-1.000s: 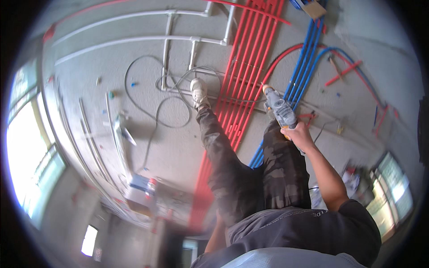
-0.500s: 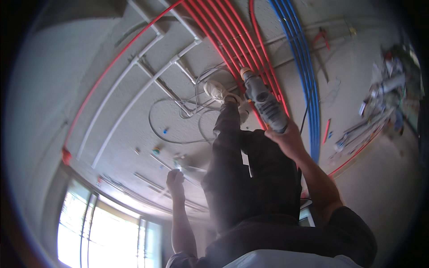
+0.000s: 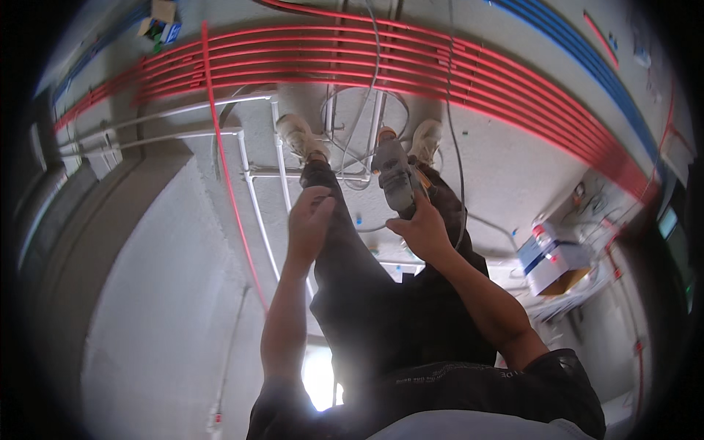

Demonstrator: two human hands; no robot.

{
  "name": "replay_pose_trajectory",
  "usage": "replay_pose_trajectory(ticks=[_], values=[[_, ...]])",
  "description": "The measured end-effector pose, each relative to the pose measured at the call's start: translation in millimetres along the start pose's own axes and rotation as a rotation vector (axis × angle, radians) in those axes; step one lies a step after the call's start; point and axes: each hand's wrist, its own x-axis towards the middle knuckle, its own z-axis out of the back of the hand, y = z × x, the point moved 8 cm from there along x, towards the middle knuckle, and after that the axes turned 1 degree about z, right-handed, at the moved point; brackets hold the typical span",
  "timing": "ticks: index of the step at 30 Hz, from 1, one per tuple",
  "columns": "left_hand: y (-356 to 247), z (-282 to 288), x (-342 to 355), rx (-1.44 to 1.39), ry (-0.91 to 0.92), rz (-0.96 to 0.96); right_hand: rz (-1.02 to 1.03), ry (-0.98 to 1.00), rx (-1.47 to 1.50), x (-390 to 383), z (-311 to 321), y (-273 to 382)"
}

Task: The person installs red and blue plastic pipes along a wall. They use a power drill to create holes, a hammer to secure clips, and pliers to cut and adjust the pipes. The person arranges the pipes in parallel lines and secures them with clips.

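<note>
My right hand [image 3: 422, 231] is wrapped around the rear of a grey power drill [image 3: 394, 176]. The drill's tan-orange front end [image 3: 386, 134] points away from me, over the floor between my shoes. To its left, above my left shin, my left hand [image 3: 308, 226] is closed with its fingers curled in and the thumb alongside. Whatever the left fingers may hold is hidden. A dark cable [image 3: 456, 154] hangs past the right side of the drill; where it joins the tool cannot be made out.
Several red pipes [image 3: 352, 73] cross the floor ahead of my shoes, with blue pipes [image 3: 587, 51] beyond at right. White pipes [image 3: 253, 202] and a single red pipe [image 3: 222, 147] lie at left. Loose grey cable [image 3: 400, 106] loops near my feet. A box [image 3: 554, 265] stands at right.
My view has turned, so the red pipes now run across. My left hand has come up and forward, closer to the drill. The right hand still grips the drill, now between my legs.
</note>
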Motion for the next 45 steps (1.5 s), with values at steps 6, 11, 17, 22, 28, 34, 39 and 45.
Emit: replay_pose_trajectory(ticks=[6,11,17,22,28,34,39,45], values=[[47,-62,53,0.375,0.262,-0.045,-0.182,-0.120,0.330,30,-43,-19],[78,-58,85,0.144,0.355,0.121,-0.248,-0.271,0.617,57,-90,-22],[115,-28,114,0.060,0.410,0.350,-0.362,-0.219,0.869,101,-126,-13],[115,-21,130,-0.064,0.333,0.576,-0.275,-0.253,0.643,128,-153,-25],[123,-51,166,-0.188,0.299,0.555,-0.292,-0.228,0.760,149,-130,10],[159,-66,222,-0.059,-0.011,0.597,-0.390,0.003,1.263,121,-102,-17],[140,-136,181,-0.838,0.248,0.575,-0.150,0.198,0.637,72,-29,-19],[76,-152,190,-1.215,0.470,0.375,-0.028,0.364,0.600,41,35,15]])
